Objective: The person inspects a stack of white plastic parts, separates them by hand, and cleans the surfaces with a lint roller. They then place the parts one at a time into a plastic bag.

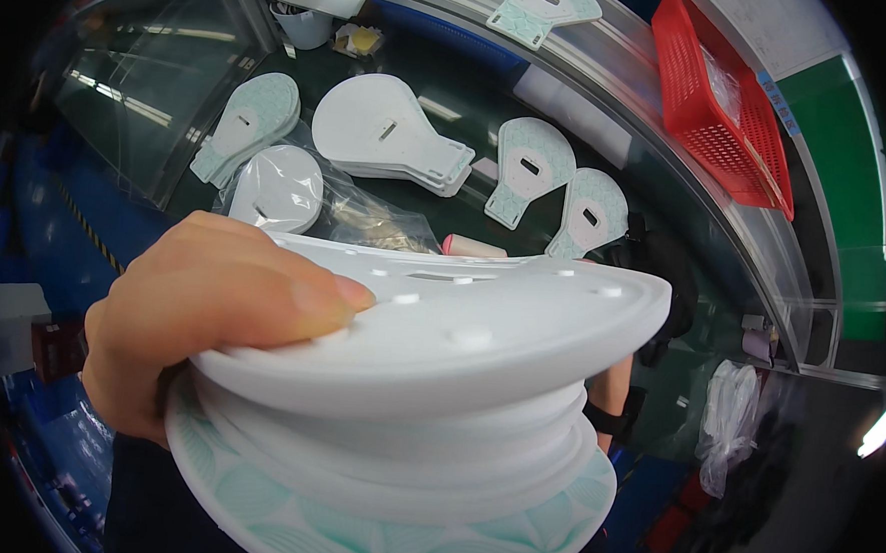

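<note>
Close in front of me, my left hand [211,309] grips a white plastic part [408,375] by its left side. The thumb lies on the upper plate, and the other fingers are mostly hidden round the edge. This plate has small raised pegs and a slot. Below it comes a narrower ridged middle, then a wider lower flange with a pale green leaf pattern. On the right, behind the part, a piece of my right arm shows with a black wristband [611,419]. The part hides my right hand's fingers, so their grip cannot be made out.
On the dark green tabletop lie white paddle-shaped panels [371,123], green-patterned panels [534,166], a clear plastic bag [371,213] and a pinkish cylinder [475,246]. A white cup [304,29] stands at the back. A red basket [717,111] sits at far right, beyond a metal rail.
</note>
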`<action>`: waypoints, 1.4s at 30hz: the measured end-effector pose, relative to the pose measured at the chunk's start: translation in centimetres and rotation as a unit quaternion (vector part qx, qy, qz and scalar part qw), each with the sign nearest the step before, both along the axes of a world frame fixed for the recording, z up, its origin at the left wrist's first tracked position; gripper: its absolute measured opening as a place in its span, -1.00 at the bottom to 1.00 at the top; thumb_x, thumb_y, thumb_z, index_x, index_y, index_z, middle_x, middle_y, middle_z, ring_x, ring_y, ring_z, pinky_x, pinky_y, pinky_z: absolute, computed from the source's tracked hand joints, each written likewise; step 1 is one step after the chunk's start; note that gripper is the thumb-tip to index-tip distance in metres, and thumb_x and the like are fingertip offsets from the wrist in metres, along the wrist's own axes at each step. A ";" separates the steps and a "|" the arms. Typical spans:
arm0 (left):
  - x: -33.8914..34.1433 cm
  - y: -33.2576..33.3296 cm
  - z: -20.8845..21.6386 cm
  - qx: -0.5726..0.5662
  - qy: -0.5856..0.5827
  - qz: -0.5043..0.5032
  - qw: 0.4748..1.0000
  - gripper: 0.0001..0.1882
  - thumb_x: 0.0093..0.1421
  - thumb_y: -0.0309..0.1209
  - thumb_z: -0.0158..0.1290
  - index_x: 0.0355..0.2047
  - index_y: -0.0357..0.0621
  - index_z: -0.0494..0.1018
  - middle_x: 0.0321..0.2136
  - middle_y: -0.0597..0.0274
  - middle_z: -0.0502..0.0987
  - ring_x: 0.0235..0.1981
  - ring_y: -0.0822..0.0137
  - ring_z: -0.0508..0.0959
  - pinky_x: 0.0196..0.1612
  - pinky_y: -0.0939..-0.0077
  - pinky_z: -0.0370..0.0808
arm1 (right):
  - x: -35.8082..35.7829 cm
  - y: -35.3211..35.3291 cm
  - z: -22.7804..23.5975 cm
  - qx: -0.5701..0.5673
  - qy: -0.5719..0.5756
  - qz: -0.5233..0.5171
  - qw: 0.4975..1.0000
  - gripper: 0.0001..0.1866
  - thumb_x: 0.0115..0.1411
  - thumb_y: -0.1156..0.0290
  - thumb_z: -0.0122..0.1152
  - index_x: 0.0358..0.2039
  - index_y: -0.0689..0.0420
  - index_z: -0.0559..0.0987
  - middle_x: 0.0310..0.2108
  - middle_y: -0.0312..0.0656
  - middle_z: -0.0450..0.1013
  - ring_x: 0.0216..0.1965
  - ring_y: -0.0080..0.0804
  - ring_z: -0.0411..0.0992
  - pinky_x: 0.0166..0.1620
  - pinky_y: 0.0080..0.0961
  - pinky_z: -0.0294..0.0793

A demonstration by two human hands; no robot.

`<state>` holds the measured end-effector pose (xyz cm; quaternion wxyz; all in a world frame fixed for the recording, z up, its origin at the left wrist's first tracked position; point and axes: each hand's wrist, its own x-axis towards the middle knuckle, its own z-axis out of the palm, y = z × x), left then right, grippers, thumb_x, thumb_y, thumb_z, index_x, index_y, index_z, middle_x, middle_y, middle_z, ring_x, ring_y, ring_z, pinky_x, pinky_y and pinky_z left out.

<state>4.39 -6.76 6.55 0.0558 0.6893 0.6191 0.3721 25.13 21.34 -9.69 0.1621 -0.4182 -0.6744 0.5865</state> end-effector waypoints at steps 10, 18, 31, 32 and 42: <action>0.7 0.4 -1.0 0.090 -0.037 0.031 0.995 -0.49 -0.12 -0.39 0.29 -0.22 -0.29 0.28 -0.37 -0.06 0.51 -0.38 0.21 0.55 -0.30 0.40 0.42 | 0.7 -5.2 6.0 -0.015 0.236 0.278 0.931 0.09 -0.19 0.18 0.36 0.25 0.30 -0.06 0.29 0.10 -0.19 0.34 -0.09 -0.30 0.29 -0.23 -0.30; 5.1 5.4 -1.3 0.218 -0.080 0.265 0.936 -0.53 0.04 -0.32 0.17 -0.20 -0.43 0.27 -0.38 -0.05 0.48 -0.40 0.25 0.53 -0.30 0.40 0.49 | -3.8 -8.1 7.2 0.155 0.373 0.155 0.902 -0.20 -0.16 0.33 0.42 0.07 0.30 0.23 0.00 0.06 0.26 -0.12 -0.31 0.31 0.01 -0.40 0.28; 3.8 2.3 -1.5 0.182 -0.216 0.095 0.955 -0.58 0.21 -0.02 -0.17 -0.39 -0.13 0.45 -0.13 -0.38 0.26 -0.17 -0.02 0.47 -0.20 0.25 0.54 | -3.7 -6.4 9.5 0.308 0.442 0.173 0.824 -0.48 -0.09 0.19 0.37 -0.15 0.11 0.39 -0.51 -0.28 0.47 -0.46 -0.49 0.36 -0.09 -0.30 0.34; 3.3 2.2 -1.5 0.183 -0.230 0.067 0.954 -0.54 0.23 0.00 -0.22 -0.38 -0.14 0.45 -0.12 -0.40 0.26 -0.17 -0.03 0.47 -0.21 0.26 0.55 | -3.7 -6.4 9.8 0.303 0.447 0.174 0.823 -0.52 -0.04 0.21 0.32 -0.14 0.09 0.38 -0.52 -0.28 0.48 -0.48 -0.50 0.37 -0.09 -0.30 0.34; -0.4 0.8 2.1 -0.004 -0.032 -0.015 0.999 -0.80 -0.03 -0.43 0.21 -0.39 -0.22 0.48 -0.10 -0.39 0.29 -0.24 0.08 0.53 -0.21 0.40 0.53 | -3.8 -6.5 9.7 0.316 0.444 0.169 0.821 -0.72 0.14 0.33 0.11 -0.13 0.01 0.35 -0.55 -0.33 0.45 -0.52 -0.53 0.39 -0.04 -0.25 0.36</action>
